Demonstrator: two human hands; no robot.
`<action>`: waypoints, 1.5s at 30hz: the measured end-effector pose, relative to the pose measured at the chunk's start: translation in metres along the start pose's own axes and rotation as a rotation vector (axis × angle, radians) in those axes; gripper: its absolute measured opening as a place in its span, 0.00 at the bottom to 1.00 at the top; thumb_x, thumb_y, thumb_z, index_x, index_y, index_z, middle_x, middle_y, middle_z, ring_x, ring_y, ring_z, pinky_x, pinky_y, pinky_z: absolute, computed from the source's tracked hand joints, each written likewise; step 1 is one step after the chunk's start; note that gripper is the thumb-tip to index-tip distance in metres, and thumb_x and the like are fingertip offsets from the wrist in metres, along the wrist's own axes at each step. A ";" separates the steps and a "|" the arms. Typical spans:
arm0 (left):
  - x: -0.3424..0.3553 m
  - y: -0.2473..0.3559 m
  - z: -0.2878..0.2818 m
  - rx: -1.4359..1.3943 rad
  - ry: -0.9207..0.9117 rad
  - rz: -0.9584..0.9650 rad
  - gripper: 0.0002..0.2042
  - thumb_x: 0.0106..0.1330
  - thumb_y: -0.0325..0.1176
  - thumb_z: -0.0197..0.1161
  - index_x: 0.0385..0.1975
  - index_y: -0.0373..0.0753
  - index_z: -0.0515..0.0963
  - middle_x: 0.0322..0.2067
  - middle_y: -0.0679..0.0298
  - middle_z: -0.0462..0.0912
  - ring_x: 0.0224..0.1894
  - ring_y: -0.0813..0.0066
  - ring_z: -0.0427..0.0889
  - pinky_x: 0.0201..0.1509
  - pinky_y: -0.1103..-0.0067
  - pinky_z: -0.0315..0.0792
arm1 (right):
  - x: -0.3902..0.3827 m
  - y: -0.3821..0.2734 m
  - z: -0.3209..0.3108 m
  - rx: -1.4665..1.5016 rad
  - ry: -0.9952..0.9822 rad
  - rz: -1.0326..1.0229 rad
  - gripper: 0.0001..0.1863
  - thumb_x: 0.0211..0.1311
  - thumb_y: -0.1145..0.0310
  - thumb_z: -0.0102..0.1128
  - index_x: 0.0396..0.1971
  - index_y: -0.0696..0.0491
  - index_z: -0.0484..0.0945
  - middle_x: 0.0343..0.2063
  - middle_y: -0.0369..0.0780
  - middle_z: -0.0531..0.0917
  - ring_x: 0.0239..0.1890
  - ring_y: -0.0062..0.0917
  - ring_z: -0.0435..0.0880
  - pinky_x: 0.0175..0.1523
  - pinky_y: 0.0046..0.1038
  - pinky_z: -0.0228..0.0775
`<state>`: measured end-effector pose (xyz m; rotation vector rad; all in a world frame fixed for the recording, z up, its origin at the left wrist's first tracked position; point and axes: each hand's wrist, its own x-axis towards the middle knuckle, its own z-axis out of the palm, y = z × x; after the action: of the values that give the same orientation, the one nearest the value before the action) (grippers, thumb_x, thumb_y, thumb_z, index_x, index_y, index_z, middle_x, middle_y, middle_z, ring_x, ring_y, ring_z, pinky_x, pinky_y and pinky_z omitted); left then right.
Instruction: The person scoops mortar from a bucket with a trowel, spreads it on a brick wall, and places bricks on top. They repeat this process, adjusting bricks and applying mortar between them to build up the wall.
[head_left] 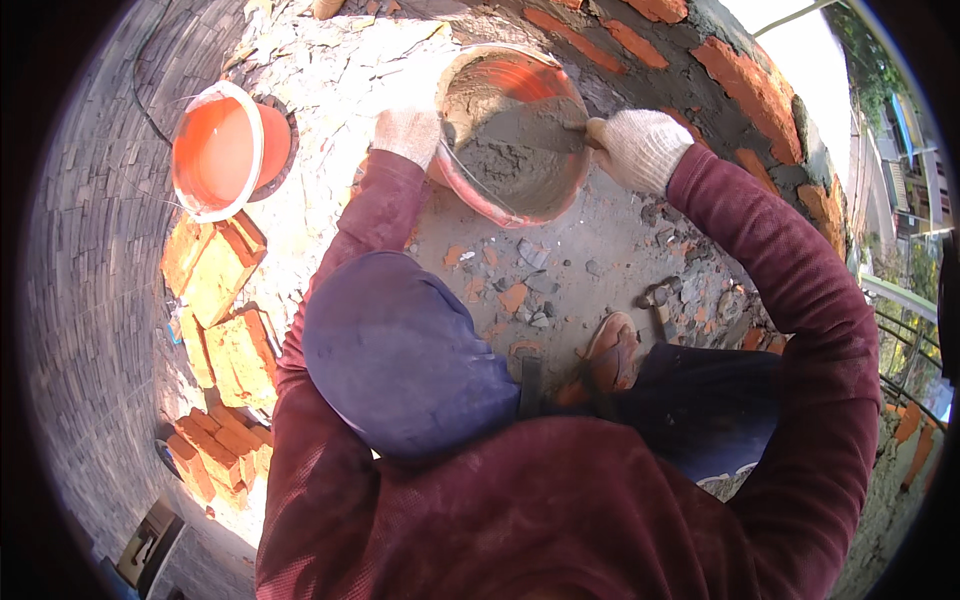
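An orange bucket (470, 195) of wet grey mortar (500, 175) stands in front of me. My left hand (408, 133), in a pale knit glove, grips the bucket at its left rim; strong glare washes out the fingers. On the far side of the mortar from it, my right hand (640, 148), gloved the same way, is closed around the handle of a trowel. The mortar-coated trowel blade (535, 125) points left, inside the bucket over the mortar.
A second orange bucket (215, 150) lies tipped at the left, above stacked bricks (225, 270). Along the upper right runs a mortared brick wall (750, 95). A hammer (660, 300) and brick rubble (513, 297) lie on the floor near my sandalled foot (612, 355).
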<state>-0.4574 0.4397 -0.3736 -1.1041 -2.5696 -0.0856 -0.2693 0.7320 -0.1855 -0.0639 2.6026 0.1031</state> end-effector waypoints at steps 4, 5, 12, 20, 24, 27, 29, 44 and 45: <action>-0.016 -0.009 -0.022 0.146 -0.205 0.084 0.11 0.63 0.33 0.66 0.41 0.35 0.85 0.34 0.52 0.86 0.36 0.54 0.87 0.40 0.65 0.81 | -0.016 -0.018 -0.041 -0.290 0.204 -0.084 0.17 0.63 0.71 0.64 0.50 0.62 0.80 0.31 0.46 0.88 0.38 0.40 0.92 0.38 0.38 0.85; -0.013 -0.007 -0.024 0.098 -0.179 0.087 0.11 0.63 0.33 0.66 0.41 0.35 0.85 0.33 0.52 0.86 0.36 0.54 0.87 0.40 0.65 0.80 | -0.021 -0.022 -0.040 -0.333 0.262 -0.053 0.19 0.63 0.71 0.64 0.52 0.63 0.79 0.32 0.46 0.89 0.38 0.39 0.92 0.38 0.37 0.85; 0.007 0.005 -0.077 -0.688 0.077 -0.008 0.11 0.69 0.35 0.67 0.44 0.35 0.84 0.30 0.57 0.83 0.32 0.65 0.85 0.35 0.71 0.77 | -0.025 -0.038 0.000 -0.017 -0.009 -0.132 0.25 0.63 0.72 0.62 0.60 0.63 0.74 0.34 0.49 0.88 0.36 0.40 0.92 0.35 0.39 0.84; 0.028 0.015 -0.131 -1.472 -0.333 -0.668 0.12 0.72 0.40 0.67 0.29 0.39 0.83 0.22 0.73 0.78 0.25 0.86 0.71 0.31 0.82 0.67 | -0.016 -0.027 -0.020 0.098 -0.115 -0.135 0.16 0.69 0.62 0.60 0.49 0.58 0.79 0.31 0.53 0.88 0.39 0.47 0.91 0.43 0.47 0.84; 0.045 0.010 -0.159 -1.626 -0.120 -0.727 0.11 0.69 0.35 0.70 0.42 0.34 0.84 0.34 0.68 0.84 0.33 0.84 0.79 0.38 0.81 0.75 | -0.009 -0.018 -0.057 0.031 0.069 -0.113 0.17 0.63 0.68 0.61 0.47 0.63 0.78 0.30 0.54 0.87 0.37 0.46 0.92 0.37 0.45 0.84; 0.063 -0.038 -0.129 -1.887 -0.256 -0.533 0.17 0.70 0.30 0.69 0.56 0.34 0.79 0.42 0.67 0.84 0.42 0.77 0.83 0.44 0.79 0.78 | 0.012 -0.011 -0.063 0.018 0.139 -0.080 0.17 0.62 0.69 0.62 0.48 0.63 0.77 0.29 0.52 0.87 0.36 0.46 0.92 0.36 0.45 0.84; 0.075 -0.064 -0.122 -1.784 -0.272 -0.373 0.16 0.71 0.33 0.68 0.56 0.35 0.80 0.45 0.65 0.84 0.46 0.75 0.84 0.51 0.76 0.78 | 0.031 -0.013 -0.075 0.005 0.114 -0.052 0.18 0.62 0.68 0.61 0.48 0.63 0.77 0.29 0.51 0.87 0.36 0.45 0.91 0.37 0.44 0.84; 0.094 -0.003 -0.116 0.039 -0.444 0.303 0.16 0.75 0.36 0.62 0.56 0.36 0.81 0.53 0.59 0.84 0.57 0.68 0.81 0.63 0.69 0.75 | 0.033 -0.057 -0.077 -0.133 -0.139 0.174 0.11 0.66 0.71 0.60 0.42 0.58 0.89 0.36 0.49 0.91 0.43 0.41 0.93 0.46 0.39 0.85; 0.088 -0.004 -0.109 -0.048 -0.401 0.272 0.16 0.75 0.36 0.61 0.56 0.36 0.81 0.53 0.59 0.84 0.57 0.68 0.80 0.64 0.69 0.74 | 0.037 -0.062 -0.073 -0.130 -0.183 0.138 0.12 0.65 0.72 0.60 0.44 0.58 0.88 0.37 0.49 0.91 0.43 0.42 0.93 0.46 0.39 0.85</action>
<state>-0.4853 0.4772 -0.2412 -1.6191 -2.7317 0.1567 -0.3341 0.6627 -0.1451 0.0755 2.4132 0.3125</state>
